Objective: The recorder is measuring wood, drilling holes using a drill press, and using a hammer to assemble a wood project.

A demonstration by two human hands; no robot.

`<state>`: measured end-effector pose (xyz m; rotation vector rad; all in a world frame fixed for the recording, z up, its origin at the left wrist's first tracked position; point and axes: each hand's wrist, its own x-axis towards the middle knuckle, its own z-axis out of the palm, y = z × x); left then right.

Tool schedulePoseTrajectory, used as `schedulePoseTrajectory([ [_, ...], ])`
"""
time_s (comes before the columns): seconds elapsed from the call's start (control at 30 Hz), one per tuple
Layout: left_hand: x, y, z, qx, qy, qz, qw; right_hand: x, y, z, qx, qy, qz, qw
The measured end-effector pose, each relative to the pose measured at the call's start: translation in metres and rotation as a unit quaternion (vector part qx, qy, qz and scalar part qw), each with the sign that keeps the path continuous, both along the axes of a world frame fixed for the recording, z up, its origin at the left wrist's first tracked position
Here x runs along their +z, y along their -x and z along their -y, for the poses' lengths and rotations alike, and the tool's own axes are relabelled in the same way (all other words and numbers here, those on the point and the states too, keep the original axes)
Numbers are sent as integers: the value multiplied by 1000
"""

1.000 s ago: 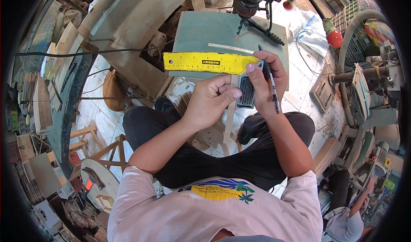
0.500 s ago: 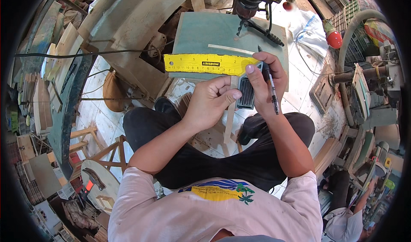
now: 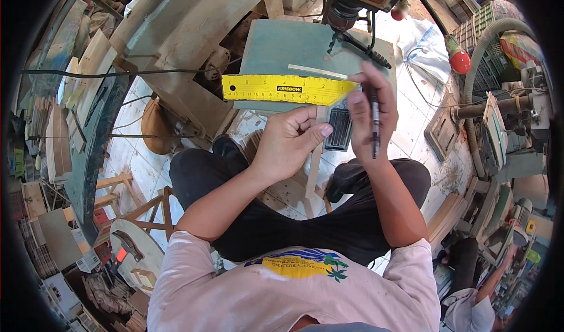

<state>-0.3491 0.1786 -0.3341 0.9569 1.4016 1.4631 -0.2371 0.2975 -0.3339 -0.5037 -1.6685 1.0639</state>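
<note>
My left hand (image 3: 291, 138) pinches a thin wooden strip (image 3: 314, 170), with its thumb lying across the strip. A combination-type square with a yellow blade (image 3: 258, 90) and a dark ribbed handle (image 3: 338, 130) lies against the strip's upper end; the blade points left above my left hand. Just right of the handle is my right hand (image 3: 376, 117), its fingers smeared by motion. It holds a dark, slim pen (image 3: 375, 126) upright along the palm. Whether its fingertips touch the square, I cannot tell.
Ahead is a green board table (image 3: 270, 44) with a thin pale strip (image 3: 317, 71) on it. Over it hangs a drill with its bit (image 3: 333, 41). A hammer (image 3: 128, 245) rests on a round stool at left. Another person (image 3: 470, 297) sits at lower right.
My right hand has shifted slightly right, its thumb and fingers coming off the square's corner, pen still held. My left hand keeps its place with the strip and square.
</note>
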Motion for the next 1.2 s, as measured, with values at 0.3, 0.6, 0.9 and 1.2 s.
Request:
schedulePoseTrajectory([
  [0.3,9,13,0,51,2,8,999,16,-17,13,-23,-141,10,990],
  [0.6,4,15,-1,20,-32,12,999,14,-2,16,7,-270,52,962],
  [0.9,-3,9,-5,49,-65,50,995,11,-1,15,-17,-328,87,941],
  [1.2,-6,10,-5,45,-59,25,997,8,0,15,-25,-320,83,943],
])
